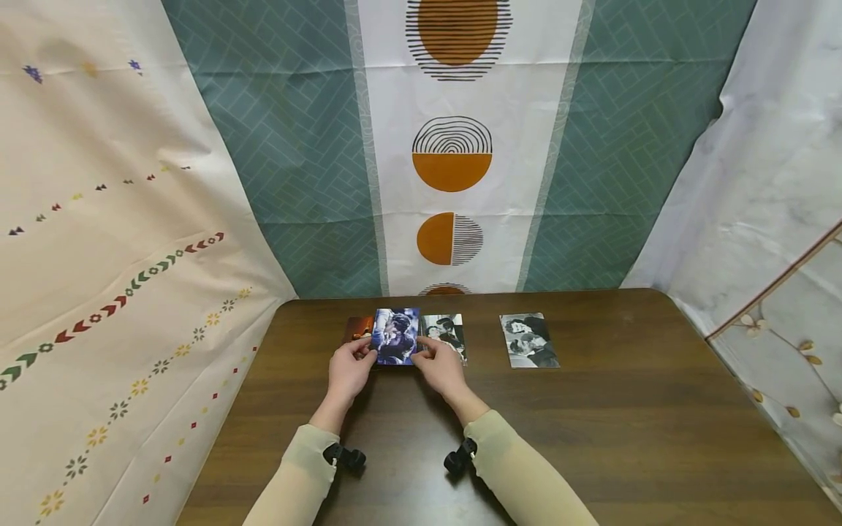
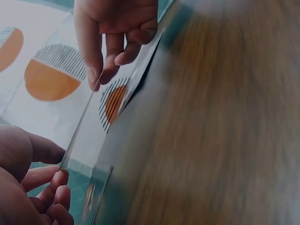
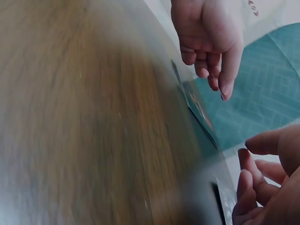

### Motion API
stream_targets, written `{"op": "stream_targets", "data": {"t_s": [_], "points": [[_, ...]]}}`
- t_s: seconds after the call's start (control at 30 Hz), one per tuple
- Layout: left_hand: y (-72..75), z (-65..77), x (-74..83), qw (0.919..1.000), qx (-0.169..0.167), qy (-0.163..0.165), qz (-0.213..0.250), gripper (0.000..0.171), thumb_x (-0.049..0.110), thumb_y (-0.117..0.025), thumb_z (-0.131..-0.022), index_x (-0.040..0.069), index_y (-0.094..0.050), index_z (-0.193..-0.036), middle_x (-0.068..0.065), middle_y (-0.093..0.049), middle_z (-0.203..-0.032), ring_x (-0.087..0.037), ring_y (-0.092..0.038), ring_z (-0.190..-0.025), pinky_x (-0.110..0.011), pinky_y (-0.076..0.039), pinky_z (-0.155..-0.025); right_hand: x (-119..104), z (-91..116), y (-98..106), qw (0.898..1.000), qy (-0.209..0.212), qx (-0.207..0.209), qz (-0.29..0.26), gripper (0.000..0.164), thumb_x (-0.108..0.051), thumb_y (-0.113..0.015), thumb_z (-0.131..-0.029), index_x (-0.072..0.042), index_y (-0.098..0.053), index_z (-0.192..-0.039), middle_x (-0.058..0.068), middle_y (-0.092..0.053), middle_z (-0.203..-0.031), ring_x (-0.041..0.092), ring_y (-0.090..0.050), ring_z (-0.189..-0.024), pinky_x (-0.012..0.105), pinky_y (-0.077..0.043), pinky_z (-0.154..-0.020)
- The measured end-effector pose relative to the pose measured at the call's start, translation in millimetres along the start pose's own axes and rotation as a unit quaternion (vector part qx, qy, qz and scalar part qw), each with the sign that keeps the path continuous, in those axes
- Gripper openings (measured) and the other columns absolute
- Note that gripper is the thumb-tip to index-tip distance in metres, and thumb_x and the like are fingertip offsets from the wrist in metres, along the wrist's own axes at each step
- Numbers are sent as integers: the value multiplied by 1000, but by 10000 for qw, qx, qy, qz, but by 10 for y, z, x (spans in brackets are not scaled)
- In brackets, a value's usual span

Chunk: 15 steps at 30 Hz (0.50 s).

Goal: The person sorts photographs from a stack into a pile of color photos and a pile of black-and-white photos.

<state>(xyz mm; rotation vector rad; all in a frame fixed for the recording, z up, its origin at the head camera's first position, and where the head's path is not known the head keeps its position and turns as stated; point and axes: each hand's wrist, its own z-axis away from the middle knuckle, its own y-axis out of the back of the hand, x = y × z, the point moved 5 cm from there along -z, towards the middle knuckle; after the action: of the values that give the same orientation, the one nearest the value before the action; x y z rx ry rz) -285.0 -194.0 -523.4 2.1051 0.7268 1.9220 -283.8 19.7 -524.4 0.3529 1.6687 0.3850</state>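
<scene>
A blue-toned photo print (image 1: pixel 396 336) of two people is held upright between both hands, facing the head camera. My left hand (image 1: pixel 349 371) pinches its lower left edge between thumb and fingers, and my right hand (image 1: pixel 444 369) pinches the lower right edge. The left wrist view catches this print edge-on as a thin line, raised above the tabletop. Behind it, partly covered, are an orange-red photo (image 1: pixel 357 328) on the left and a black-and-white photo (image 1: pixel 452 330) on the right.
Another black-and-white photo (image 1: pixel 529 340) lies farther right on the brown wooden table (image 1: pixel 625 424). A patterned cloth (image 1: pixel 302 146) hangs along the table's back edge, with light cloths at both sides. Each wrist wears a small black camera.
</scene>
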Motion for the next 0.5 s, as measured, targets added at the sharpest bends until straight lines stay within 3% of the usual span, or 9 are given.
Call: {"op": "stream_targets", "data": {"t_s": [0.3,0.5], "points": [[247,1,-176,9992,113,380,-103,37,9,-75,-96,-4,-74,-131,-13,-67,-100,-24,-57,-86,-30,-44,-72,-152,-26,-323,9999,64,-74,66,50,-9,-79,-89,-2,-71,-138,2,-76,-92,11,-67,-79,34,-54,-78],[374,-37,-284,9976,167,659,-90,40,11,-73,-98,-3,-71,-136,-16,-65,-108,-29,-57,-99,-34,-45,-79,-208,-45,-575,9996,-94,-246,121,58,-18,-85,-89,-3,-68,-142,0,-75,-98,11,-65,-85,33,-54,-78]]}}
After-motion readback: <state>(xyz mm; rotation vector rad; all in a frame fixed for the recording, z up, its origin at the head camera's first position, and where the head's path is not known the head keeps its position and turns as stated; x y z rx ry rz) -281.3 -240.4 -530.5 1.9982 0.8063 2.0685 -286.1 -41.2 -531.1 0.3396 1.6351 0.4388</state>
